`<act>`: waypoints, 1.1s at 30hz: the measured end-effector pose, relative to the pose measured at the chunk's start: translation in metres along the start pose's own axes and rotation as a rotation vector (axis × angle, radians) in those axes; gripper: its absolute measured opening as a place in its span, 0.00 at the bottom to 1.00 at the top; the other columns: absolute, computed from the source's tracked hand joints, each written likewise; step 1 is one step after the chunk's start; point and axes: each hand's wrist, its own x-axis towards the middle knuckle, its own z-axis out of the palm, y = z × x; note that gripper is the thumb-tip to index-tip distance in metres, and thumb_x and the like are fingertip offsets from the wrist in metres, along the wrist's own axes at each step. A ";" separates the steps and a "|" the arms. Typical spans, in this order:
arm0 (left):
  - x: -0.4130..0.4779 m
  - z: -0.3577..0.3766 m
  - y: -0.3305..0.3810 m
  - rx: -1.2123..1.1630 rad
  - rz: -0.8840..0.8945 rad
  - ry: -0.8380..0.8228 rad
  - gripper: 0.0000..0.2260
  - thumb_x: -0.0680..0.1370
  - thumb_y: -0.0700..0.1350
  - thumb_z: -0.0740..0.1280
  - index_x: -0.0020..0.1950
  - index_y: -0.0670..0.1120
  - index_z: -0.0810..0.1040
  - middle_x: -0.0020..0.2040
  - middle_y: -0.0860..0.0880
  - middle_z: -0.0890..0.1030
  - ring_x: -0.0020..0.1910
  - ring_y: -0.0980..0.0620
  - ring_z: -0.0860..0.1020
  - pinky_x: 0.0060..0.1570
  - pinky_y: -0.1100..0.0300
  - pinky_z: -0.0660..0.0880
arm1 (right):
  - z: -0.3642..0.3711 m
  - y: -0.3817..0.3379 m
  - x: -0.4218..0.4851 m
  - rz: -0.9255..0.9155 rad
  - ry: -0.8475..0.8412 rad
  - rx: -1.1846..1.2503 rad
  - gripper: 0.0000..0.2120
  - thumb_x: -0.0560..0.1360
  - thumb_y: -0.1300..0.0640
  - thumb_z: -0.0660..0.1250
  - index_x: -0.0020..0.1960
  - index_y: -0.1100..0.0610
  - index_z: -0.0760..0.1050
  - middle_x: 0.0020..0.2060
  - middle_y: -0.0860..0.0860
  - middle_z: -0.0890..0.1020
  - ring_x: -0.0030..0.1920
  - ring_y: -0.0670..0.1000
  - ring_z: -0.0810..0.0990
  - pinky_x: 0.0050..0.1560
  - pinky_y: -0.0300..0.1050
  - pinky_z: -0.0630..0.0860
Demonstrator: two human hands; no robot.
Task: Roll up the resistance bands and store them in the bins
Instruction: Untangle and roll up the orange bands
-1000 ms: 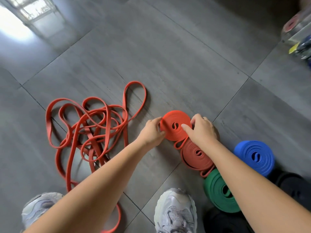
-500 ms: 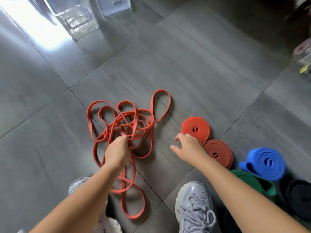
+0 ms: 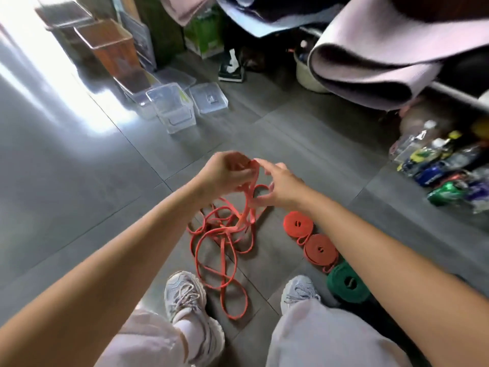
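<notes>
A left hand (image 3: 225,173) curls its fingers round a raised strand of a tangled red resistance band (image 3: 239,221), while the right hand (image 3: 280,186), fingers spread apart, seems to touch it through the blur.

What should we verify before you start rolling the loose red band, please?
1. Left hand grips the band: ok.
2. Right hand holds it too: not ok, its fingers are open beside it.
3. Band untangled: not ok, the loops cross each other.
4. Band clear of the shoes: ok, the end loop lies between them.
5. Bin open: ok.
6. Only one band lifted: cannot tell.
</notes>
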 end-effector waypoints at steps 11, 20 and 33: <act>-0.130 -0.078 0.146 -0.358 0.291 0.014 0.02 0.77 0.38 0.67 0.47 0.41 0.79 0.40 0.44 0.79 0.43 0.46 0.80 0.46 0.50 0.80 | -0.025 -0.109 -0.098 -0.160 -0.003 0.299 0.07 0.69 0.55 0.75 0.40 0.46 0.77 0.39 0.43 0.81 0.38 0.41 0.80 0.44 0.37 0.75; -0.171 -0.086 0.150 0.000 0.275 0.165 0.03 0.77 0.42 0.67 0.46 0.50 0.80 0.39 0.50 0.80 0.41 0.53 0.79 0.43 0.57 0.80 | -0.057 -0.116 -0.182 -0.102 0.391 0.584 0.09 0.78 0.59 0.64 0.38 0.57 0.75 0.29 0.54 0.75 0.20 0.40 0.69 0.23 0.32 0.66; -0.205 -0.012 0.092 0.121 0.221 0.057 0.07 0.76 0.38 0.68 0.52 0.43 0.82 0.38 0.49 0.79 0.35 0.51 0.79 0.38 0.61 0.81 | 0.009 -0.068 -0.273 0.060 0.076 0.132 0.08 0.71 0.54 0.72 0.45 0.58 0.83 0.39 0.54 0.85 0.38 0.50 0.82 0.47 0.49 0.78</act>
